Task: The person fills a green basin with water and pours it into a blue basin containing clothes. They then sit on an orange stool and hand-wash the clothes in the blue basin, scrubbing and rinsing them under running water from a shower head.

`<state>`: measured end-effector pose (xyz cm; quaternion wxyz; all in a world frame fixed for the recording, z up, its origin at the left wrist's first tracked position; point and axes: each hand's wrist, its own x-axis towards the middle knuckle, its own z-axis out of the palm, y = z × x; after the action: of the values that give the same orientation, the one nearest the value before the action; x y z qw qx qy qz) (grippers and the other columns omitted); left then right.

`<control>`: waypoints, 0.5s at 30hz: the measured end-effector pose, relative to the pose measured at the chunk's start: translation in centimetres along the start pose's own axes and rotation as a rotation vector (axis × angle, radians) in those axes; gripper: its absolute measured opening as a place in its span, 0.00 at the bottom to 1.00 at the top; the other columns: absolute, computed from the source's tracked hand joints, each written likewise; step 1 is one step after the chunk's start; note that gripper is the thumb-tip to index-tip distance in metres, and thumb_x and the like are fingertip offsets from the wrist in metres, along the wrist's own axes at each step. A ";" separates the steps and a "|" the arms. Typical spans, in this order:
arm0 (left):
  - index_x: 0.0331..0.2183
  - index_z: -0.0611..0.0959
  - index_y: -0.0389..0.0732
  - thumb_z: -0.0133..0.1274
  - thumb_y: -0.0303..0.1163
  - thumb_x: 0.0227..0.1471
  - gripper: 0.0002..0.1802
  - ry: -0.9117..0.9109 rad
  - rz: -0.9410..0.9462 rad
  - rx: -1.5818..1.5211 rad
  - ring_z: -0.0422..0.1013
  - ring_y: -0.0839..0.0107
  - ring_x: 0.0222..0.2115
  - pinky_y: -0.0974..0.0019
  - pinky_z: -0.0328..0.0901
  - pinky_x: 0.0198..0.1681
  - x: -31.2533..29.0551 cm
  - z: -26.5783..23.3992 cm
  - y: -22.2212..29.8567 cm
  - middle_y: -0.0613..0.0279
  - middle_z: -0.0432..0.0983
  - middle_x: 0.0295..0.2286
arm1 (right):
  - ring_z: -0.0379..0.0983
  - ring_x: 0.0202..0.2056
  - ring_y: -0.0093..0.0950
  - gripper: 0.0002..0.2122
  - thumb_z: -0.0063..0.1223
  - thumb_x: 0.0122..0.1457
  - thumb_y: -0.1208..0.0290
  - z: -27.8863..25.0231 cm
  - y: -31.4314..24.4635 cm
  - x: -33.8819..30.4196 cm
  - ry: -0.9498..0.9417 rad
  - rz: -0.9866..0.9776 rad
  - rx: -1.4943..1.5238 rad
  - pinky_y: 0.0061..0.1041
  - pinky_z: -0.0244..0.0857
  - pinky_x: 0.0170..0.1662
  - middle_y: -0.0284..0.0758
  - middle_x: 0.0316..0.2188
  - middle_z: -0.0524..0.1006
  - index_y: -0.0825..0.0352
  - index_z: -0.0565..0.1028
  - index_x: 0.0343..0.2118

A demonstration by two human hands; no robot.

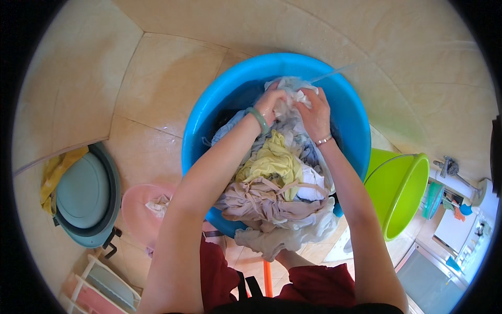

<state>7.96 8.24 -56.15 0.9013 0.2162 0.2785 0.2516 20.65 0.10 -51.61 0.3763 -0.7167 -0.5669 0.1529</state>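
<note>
A big blue tub point(353, 115) stands before me, heaped with wet laundry. At its far side both hands grip a soaked white cloth point(285, 107). My left hand point(269, 103), below a green bangle, is closed on the cloth's left part. My right hand point(315, 114), with a thin bracelet at the wrist, pinches it on the right. A thin stream of water point(332, 73) runs in from the right onto the cloth. Nearer to me lie a yellow garment point(272, 161), a dusty-pink garment point(261, 201) and a whitish cloth point(293, 235) hanging over the near rim.
A lime-green bucket point(405, 193) lies tilted at the right. On the left are a pink basin point(138, 209) holding a crumpled cloth and a grey-green basin point(83, 191) with a yellow cloth point(57, 175). A rack point(99, 285) stands lower left; tiled walls rise behind.
</note>
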 end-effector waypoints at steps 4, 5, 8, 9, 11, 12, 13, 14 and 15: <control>0.46 0.74 0.38 0.45 0.29 0.44 0.23 -0.266 -0.091 -0.562 0.70 0.56 0.45 0.54 0.64 0.50 -2.9 0.9 0.9 0.52 0.73 0.43 | 0.67 0.35 0.43 0.11 0.61 0.42 0.76 -3.0 -7.2 -1.1 -0.048 -0.366 -0.018 0.39 0.62 0.38 0.39 0.32 0.70 0.62 0.76 0.32; 0.45 0.74 0.35 0.44 0.32 0.46 0.22 -0.271 -0.153 -0.605 0.69 0.56 0.46 0.53 0.63 0.52 -3.2 0.6 1.0 0.51 0.73 0.43 | 0.67 0.36 0.42 0.10 0.60 0.42 0.75 -3.3 -8.4 -1.7 -0.084 -0.465 -0.035 0.39 0.61 0.38 0.39 0.33 0.70 0.61 0.76 0.30; 0.50 0.72 0.38 0.47 0.43 0.55 0.25 -0.340 -0.227 -0.565 0.71 0.57 0.43 0.54 0.64 0.51 -5.2 2.9 3.1 0.51 0.74 0.44 | 0.65 0.39 0.33 0.08 0.62 0.41 0.68 -4.2 -12.7 -4.8 -0.244 -0.504 -0.174 0.34 0.57 0.38 0.30 0.36 0.71 0.56 0.77 0.28; 0.51 0.72 0.39 0.47 0.47 0.55 0.27 -0.369 -0.262 -0.591 0.71 0.60 0.43 0.56 0.65 0.50 -5.4 3.9 2.9 0.53 0.74 0.42 | 0.65 0.39 0.32 0.09 0.62 0.41 0.66 -3.9 -13.2 -5.2 -0.196 -0.504 -0.162 0.34 0.57 0.38 0.29 0.37 0.71 0.56 0.78 0.28; 0.52 0.71 0.41 0.47 0.55 0.56 0.32 -0.425 -0.334 -0.644 0.72 0.64 0.42 0.58 0.68 0.46 -5.3 5.7 2.0 0.56 0.76 0.40 | 0.64 0.39 0.31 0.11 0.63 0.40 0.63 -3.1 -14.0 -5.6 -0.100 -0.505 -0.140 0.33 0.56 0.38 0.26 0.38 0.72 0.54 0.78 0.29; 0.52 0.71 0.41 0.46 0.57 0.55 0.33 -0.509 -0.366 -0.686 0.71 0.67 0.41 0.61 0.68 0.44 -5.2 5.6 1.8 0.57 0.76 0.40 | 0.64 0.39 0.31 0.11 0.64 0.39 0.62 -2.7 -14.4 -5.6 -0.066 -0.490 -0.145 0.34 0.56 0.38 0.27 0.38 0.72 0.54 0.78 0.29; 0.53 0.70 0.42 0.45 0.59 0.55 0.34 -0.594 -0.397 -0.728 0.71 0.69 0.40 0.63 0.69 0.43 -4.8 5.3 1.5 0.59 0.76 0.39 | 0.64 0.39 0.31 0.12 0.64 0.38 0.61 -2.2 -14.7 -5.4 -0.033 -0.474 -0.151 0.34 0.56 0.37 0.27 0.39 0.72 0.53 0.79 0.29; 0.53 0.70 0.43 0.44 0.61 0.55 0.36 -0.679 -0.429 -0.770 0.71 0.72 0.39 0.65 0.69 0.41 -4.5 5.0 1.5 0.61 0.75 0.38 | 0.64 0.39 0.31 0.13 0.65 0.38 0.60 -1.7 -14.9 -5.1 0.001 -0.459 -0.157 0.34 0.55 0.37 0.27 0.39 0.72 0.53 0.79 0.30; 0.51 0.72 0.44 0.43 0.62 0.54 0.34 -0.661 -0.384 -0.617 0.71 0.77 0.33 0.69 0.69 0.35 -4.4 4.9 2.2 0.65 0.75 0.35 | 0.64 0.38 0.32 0.13 0.65 0.37 0.60 -1.1 -14.7 -4.7 0.058 -0.445 -0.167 0.34 0.58 0.35 0.28 0.38 0.72 0.52 0.79 0.29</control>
<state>7.05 6.20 -49.56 0.9936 -0.0479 -0.0750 0.0697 9.63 -3.62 -41.39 0.3562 -0.6069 -0.7105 -0.0021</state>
